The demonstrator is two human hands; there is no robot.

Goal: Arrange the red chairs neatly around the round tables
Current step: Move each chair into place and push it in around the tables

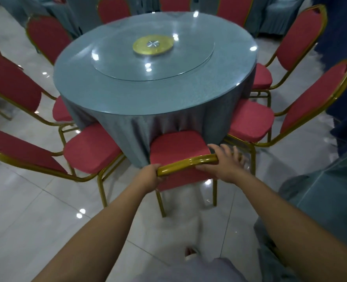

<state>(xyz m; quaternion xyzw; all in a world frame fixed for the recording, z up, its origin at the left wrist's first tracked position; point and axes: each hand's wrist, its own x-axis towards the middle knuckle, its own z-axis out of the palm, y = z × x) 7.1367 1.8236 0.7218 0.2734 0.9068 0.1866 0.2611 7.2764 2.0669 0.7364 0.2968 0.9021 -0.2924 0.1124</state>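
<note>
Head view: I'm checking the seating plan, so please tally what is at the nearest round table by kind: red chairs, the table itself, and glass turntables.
Red chairs: 9
Round table: 1
Glass turntable: 1
Total: 11

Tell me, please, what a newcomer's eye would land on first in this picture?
First the round table in the centre, blue-grey, a gold disc at its middle, red chairs ringed around it. Then the nearest red chair below: the left hand grips its gold top rail, the right hand lies over it, fingers spread.
</note>
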